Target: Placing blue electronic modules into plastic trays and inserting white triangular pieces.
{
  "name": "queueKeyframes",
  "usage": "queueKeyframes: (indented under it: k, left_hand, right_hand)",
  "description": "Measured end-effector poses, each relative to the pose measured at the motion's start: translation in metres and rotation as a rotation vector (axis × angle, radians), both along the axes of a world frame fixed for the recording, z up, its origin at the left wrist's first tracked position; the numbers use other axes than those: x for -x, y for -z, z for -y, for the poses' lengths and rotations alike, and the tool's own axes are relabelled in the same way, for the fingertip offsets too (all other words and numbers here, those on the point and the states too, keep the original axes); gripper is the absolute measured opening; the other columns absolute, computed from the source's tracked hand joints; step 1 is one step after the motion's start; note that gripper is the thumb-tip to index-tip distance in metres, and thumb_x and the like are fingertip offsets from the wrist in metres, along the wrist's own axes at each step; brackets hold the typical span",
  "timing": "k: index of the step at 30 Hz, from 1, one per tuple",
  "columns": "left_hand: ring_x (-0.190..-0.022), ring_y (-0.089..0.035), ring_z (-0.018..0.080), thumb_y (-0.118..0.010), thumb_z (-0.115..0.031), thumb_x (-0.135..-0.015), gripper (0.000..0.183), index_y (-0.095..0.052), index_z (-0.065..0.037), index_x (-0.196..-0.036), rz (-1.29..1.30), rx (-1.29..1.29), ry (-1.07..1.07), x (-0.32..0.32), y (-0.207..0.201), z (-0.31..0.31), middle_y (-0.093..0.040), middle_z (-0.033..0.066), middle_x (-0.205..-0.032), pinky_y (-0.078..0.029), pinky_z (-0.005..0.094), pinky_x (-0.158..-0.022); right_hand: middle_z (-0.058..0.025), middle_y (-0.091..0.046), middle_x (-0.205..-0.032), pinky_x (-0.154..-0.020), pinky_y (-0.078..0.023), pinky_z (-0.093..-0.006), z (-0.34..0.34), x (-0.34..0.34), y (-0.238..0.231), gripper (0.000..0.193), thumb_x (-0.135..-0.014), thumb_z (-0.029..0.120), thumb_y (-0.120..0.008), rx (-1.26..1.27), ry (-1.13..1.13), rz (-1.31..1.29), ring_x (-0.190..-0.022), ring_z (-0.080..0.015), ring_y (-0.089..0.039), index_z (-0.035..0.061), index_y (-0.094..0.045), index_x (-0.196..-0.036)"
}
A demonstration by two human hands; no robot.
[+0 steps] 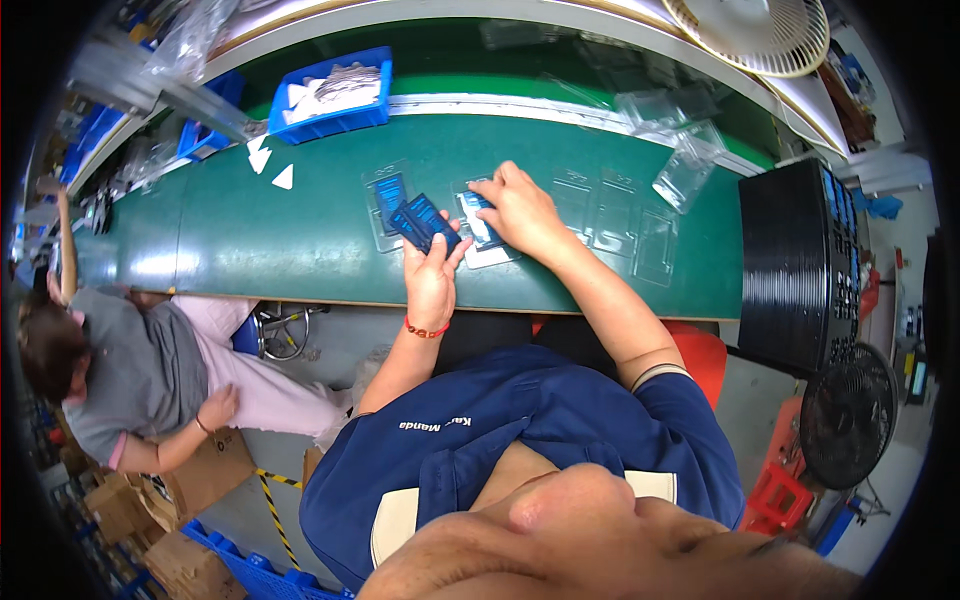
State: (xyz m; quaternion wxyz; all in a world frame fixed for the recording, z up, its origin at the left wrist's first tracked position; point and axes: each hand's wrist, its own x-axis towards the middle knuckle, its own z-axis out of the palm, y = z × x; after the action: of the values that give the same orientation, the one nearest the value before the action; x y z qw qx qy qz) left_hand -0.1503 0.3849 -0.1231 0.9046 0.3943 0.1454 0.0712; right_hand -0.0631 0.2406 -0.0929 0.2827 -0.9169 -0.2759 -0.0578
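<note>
room over tabletop (230, 235) at left, plastic trays (612, 212) as obstacles right

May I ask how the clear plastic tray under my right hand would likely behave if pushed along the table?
The clear plastic tray under the right hand looks thin, so it might flex slightly. Lying flat on the smooth green table, it would probably slide rather than tip.

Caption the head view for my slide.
Left hand holds blue cards; right hand is over another in a clear tray on a green bench.

Bright light; glare at left on the green tabletop (320, 230); edges curve into dark corners.
</note>
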Motion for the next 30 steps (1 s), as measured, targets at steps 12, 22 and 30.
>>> queueKeyframes:
  k: [12,22,30]
  left_hand:
    - [-0.116,-0.052,0.026,-0.045,-0.005,-0.097,0.043,-0.03,-0.007,-0.137,0.031,-0.071,-0.012,0.003,0.005,0.002,-0.047,0.0138,-0.129,-0.048,0.0448,-0.097]
    - [-0.117,-0.052,0.0246,-0.047,-0.006,-0.097,0.047,-0.028,-0.008,-0.139,0.051,-0.101,-0.029,0.004,0.005,0.009,-0.047,0.0132,-0.129,-0.05,0.0417,-0.094]
    - [-0.083,-0.066,0.0177,-0.06,0.004,-0.087,0.032,-0.049,0.0,-0.116,0.039,-0.256,-0.086,0.006,-0.021,0.013,-0.064,0.0105,-0.102,-0.06,0.0286,-0.059]
  right_hand:
    - [-0.0126,-0.052,-0.096,-0.074,-0.049,-0.0402,-0.008,0.025,0.005,0.044,-0.072,0.021,-0.075,0.042,0.144,-0.008,-0.092,-0.0301,-0.056,0.0019,-0.06,-0.109]
    - [-0.0075,-0.055,-0.098,-0.069,-0.049,-0.0353,-0.007,0.032,0.01,0.048,-0.074,0.033,-0.071,0.307,0.146,0.185,-0.09,-0.0232,-0.054,0.0047,-0.063,-0.112]
    - [-0.0115,-0.06,-0.097,-0.068,-0.048,-0.0305,0.012,0.047,-0.02,0.056,-0.083,0.019,-0.07,-0.439,0.033,-0.224,-0.076,-0.0186,-0.058,0.0085,-0.046,-0.133]
